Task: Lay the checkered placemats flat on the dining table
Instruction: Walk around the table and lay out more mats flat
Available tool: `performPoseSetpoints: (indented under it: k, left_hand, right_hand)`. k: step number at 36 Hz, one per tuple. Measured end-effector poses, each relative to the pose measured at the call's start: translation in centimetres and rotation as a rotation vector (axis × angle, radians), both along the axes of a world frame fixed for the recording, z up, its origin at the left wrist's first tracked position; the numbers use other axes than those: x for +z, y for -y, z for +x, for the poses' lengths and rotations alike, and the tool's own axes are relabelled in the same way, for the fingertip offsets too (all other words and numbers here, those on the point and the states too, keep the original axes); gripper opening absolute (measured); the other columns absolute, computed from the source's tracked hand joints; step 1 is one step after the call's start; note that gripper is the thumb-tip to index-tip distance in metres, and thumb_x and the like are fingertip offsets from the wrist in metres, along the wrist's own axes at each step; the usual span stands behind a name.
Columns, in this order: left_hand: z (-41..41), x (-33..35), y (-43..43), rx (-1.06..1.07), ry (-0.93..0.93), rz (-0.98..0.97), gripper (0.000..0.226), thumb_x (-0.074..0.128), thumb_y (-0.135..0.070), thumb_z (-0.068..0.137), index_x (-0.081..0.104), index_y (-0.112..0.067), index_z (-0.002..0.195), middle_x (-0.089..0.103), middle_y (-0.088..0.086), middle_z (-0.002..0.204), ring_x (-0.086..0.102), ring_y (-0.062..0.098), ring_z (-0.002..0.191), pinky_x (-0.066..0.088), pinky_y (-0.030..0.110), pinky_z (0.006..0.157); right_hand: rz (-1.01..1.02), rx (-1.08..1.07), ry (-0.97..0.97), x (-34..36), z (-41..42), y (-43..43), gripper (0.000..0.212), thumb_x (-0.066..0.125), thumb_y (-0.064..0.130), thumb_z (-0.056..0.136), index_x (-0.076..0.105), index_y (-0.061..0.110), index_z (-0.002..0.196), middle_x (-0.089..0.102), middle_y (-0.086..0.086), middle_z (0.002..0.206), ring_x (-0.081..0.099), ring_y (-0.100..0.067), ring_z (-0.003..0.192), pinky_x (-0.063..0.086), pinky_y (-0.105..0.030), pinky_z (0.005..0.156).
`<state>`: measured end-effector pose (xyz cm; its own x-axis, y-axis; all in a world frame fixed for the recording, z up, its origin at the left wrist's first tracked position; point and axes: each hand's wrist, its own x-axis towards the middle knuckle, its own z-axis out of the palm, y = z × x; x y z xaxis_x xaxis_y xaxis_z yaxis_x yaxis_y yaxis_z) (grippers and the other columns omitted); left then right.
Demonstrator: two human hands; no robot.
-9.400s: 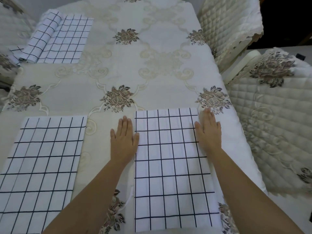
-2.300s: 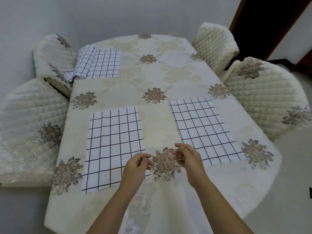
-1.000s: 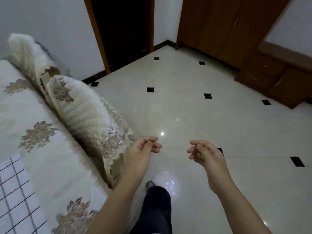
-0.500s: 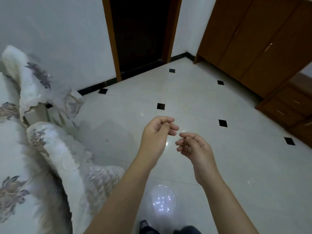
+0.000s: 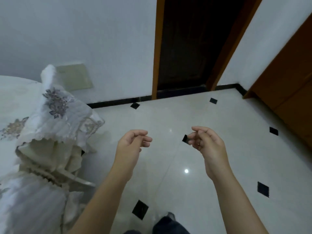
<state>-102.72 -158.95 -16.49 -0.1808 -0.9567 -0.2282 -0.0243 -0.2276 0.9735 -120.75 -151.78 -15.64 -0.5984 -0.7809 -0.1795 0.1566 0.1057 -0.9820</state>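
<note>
Fingers (image 5: 143,138) of the left hand (image 5: 130,146) hang loosely curled and hold nothing; the fingers (image 5: 196,141) of the right hand (image 5: 210,146) are curled the same way, also holding nothing. Both hands float in mid-air, apart from each other, above a pale tiled floor (image 5: 168,119) dotted with small black diamonds.

No checkered placemats appear in this view, so where they lie cannot be told. Only a strip of the dining table (image 5: 11,98), under a cream cloth with floral motifs, shows at the far left. Beside it stands 1 chair (image 5: 55,114) in a quilted, frilled cover. A dark doorway (image 5: 189,44) and a brown wooden cabinet (image 5: 290,85) stand beyond the hands.

Judging from the task, the placemats are probably thin fabric: light, soft, limp, not fragile, and likely to slide a little on the smooth tablecloth. The sensible hold would be a pinch at 2 corners of 1 short edge, 1 corner per hand, lowering the mat onto the table, then pressing flat palms outward to smooth creases.
</note>
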Motion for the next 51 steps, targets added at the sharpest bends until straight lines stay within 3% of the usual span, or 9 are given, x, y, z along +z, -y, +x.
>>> performPoseSetpoints:
  k: [7,10,16,25,32,39,44,51]
  left_hand:
    - [-2.5,0.2,6.8,0.154,0.017,-0.024,0.028,0.043,-0.002,0.092,0.063,-0.021,0.084,0.071,-0.010,0.068,0.060,-0.002,0.058,0.041,0.023,0.064]
    - [-3.2,-0.5,10.9,0.190,0.034,-0.030,0.027,0.047,-0.001,0.091,0.062,-0.022,0.084,0.070,-0.013,0.067,0.057,-0.004,0.056,0.044,0.017,0.060]
    - [-4.0,-2.2,21.0,0.230,0.043,-0.033,0.025,0.052,0.000,0.089,0.063,-0.022,0.083,0.065,-0.013,0.060,0.051,-0.006,0.051,0.042,0.006,0.051]
    - [-1.4,-1.2,39.2,0.330,-0.031,-0.064,0.021,0.056,-0.002,0.089,0.064,-0.020,0.083,0.047,-0.011,0.053,0.038,-0.002,0.044,0.033,0.009,0.044]
    - [1.8,-1.4,50.0,0.496,-0.003,-0.028,0.022,0.055,0.005,0.085,0.062,-0.016,0.086,0.040,-0.016,0.044,0.032,-0.001,0.038,0.027,0.008,0.038]
    - [1.7,-2.9,60.3,0.612,0.021,0.033,0.024,0.053,0.006,0.084,0.063,-0.016,0.083,0.041,-0.017,0.041,0.030,-0.001,0.035,0.025,0.009,0.036]
    - [1.3,-2.5,69.2,0.771,0.023,0.001,0.025,0.052,0.004,0.084,0.063,-0.019,0.082,0.043,-0.016,0.044,0.033,-0.002,0.035,0.028,0.008,0.036]
    - [2.2,-0.2,77.6,0.892,0.010,-0.062,0.026,0.053,0.000,0.087,0.064,-0.022,0.080,0.045,-0.011,0.052,0.038,-0.003,0.043,0.032,0.009,0.042]
  right_hand:
    - [-0.020,-0.002,-0.046,2.0,-7.4,9.8,0.029,0.041,0.008,0.095,0.065,0.021,0.085,0.070,0.007,0.066,0.060,-0.005,0.058,0.048,-0.025,0.072]
    - [-0.036,0.043,-0.026,1.4,-7.9,14.1,0.030,0.040,0.007,0.096,0.065,0.020,0.085,0.070,0.007,0.066,0.060,-0.003,0.057,0.048,-0.024,0.070]
    - [0.035,0.181,-0.013,-1.0,-6.2,23.6,0.029,0.040,0.005,0.096,0.065,0.017,0.087,0.069,0.004,0.068,0.060,-0.005,0.058,0.047,-0.025,0.070]
    - [0.042,0.321,-0.072,0.4,-2.1,44.9,0.030,0.039,0.006,0.096,0.065,0.017,0.087,0.069,0.006,0.065,0.060,-0.002,0.057,0.047,-0.027,0.072]
    - [0.009,0.603,-0.052,0.4,4.2,58.4,0.029,0.041,0.006,0.095,0.065,0.019,0.086,0.070,0.006,0.068,0.061,-0.003,0.061,0.050,-0.015,0.064]
    - [0.098,0.651,0.046,-2.4,3.7,70.9,0.030,0.040,0.003,0.096,0.065,0.015,0.085,0.069,0.004,0.066,0.061,-0.006,0.057,0.048,-0.025,0.068]
    - [0.055,0.736,0.016,-2.4,2.6,81.6,0.030,0.039,0.003,0.096,0.065,0.015,0.087,0.069,0.006,0.065,0.061,-0.005,0.057,0.050,-0.020,0.063]
    - [0.024,0.909,-0.010,-0.1,5.2,93.4,0.030,0.039,0.003,0.096,0.064,0.015,0.085,0.067,0.001,0.070,0.060,-0.009,0.059,0.047,-0.024,0.068]
